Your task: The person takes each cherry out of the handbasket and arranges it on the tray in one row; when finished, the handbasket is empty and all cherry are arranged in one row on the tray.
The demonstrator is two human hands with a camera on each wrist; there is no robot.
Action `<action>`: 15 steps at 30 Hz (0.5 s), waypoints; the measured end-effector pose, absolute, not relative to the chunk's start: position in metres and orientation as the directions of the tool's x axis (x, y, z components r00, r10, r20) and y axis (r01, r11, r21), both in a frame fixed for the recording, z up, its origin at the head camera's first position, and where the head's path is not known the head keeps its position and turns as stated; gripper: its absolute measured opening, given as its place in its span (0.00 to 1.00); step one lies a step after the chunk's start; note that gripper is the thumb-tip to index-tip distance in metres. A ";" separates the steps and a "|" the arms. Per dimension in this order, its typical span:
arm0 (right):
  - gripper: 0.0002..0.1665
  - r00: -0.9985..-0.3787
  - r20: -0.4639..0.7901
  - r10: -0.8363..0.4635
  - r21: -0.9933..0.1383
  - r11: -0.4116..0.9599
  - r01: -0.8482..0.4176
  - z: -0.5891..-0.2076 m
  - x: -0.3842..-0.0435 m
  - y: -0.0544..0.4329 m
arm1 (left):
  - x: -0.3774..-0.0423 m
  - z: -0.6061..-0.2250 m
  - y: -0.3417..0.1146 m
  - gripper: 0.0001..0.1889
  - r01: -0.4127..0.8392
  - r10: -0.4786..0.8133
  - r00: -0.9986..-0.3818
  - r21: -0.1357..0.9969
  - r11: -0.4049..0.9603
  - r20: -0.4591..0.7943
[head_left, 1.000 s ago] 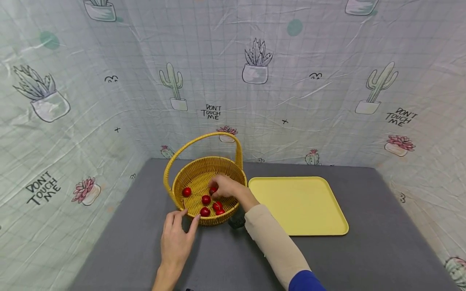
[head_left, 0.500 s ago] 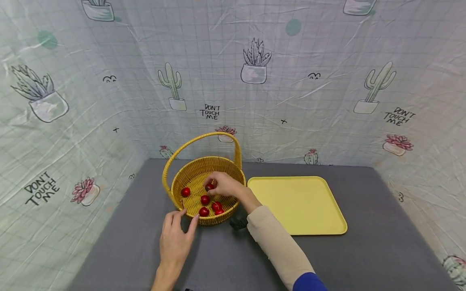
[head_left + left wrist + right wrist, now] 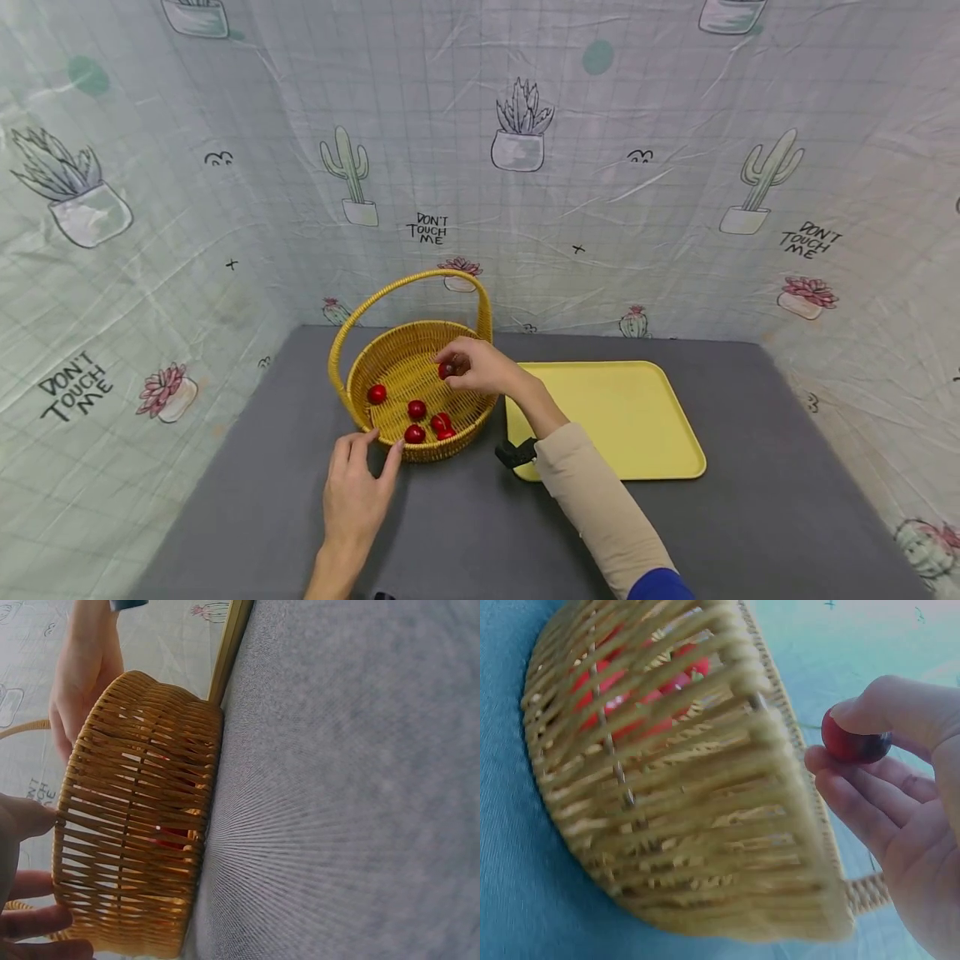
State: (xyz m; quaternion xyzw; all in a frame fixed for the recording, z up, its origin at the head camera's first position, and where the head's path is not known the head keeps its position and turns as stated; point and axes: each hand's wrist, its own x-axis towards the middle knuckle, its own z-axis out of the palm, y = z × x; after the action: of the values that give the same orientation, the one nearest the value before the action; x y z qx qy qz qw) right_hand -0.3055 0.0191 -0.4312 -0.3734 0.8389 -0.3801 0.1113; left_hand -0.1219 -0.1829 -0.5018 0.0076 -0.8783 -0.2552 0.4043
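Cactus-print cloth [image 3: 427, 142], left: "DON'T TOUCH ME"
Cloth, back: "DON'T TOUCH ME"
Cloth, right: "DON'T TOUCH ME"
Small crosses [image 3: 232, 264]: on cloth, left and back

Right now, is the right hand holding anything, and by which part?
The right hand pinches a red fruit by its round sides, between thumb and fingers.

Basket [image 3: 742, 825] blurred in my right wrist view, left hand [image 3: 30, 885] cropped lower left in my left one, fruit [image 3: 171, 837] there mostly hidden
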 end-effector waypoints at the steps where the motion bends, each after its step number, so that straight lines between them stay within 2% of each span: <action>1: 0.20 -0.702 0.100 -0.705 -0.721 0.435 -0.539 -0.431 -0.305 0.022 | -0.122 -0.502 -0.183 0.20 0.196 -0.217 -0.672 0.453 0.870 0.708; 7: 0.21 -0.718 0.120 -0.686 -0.737 0.423 -0.528 -0.426 -0.302 0.040 | -0.122 -0.502 -0.184 0.21 0.186 -0.228 -0.684 0.467 0.865 0.693; 15: 0.21 -0.749 0.182 -0.637 -0.693 0.458 -0.557 -0.416 -0.300 0.078 | -0.122 -0.503 -0.183 0.21 0.178 -0.238 -0.695 0.482 0.858 0.678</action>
State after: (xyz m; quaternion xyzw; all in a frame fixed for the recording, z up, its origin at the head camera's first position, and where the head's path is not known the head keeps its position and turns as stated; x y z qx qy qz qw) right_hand -0.3003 0.0783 -0.4162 -0.3503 0.8521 -0.3853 0.0515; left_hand -0.1223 -0.1832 -0.5032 0.0170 -0.8814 -0.2661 0.3900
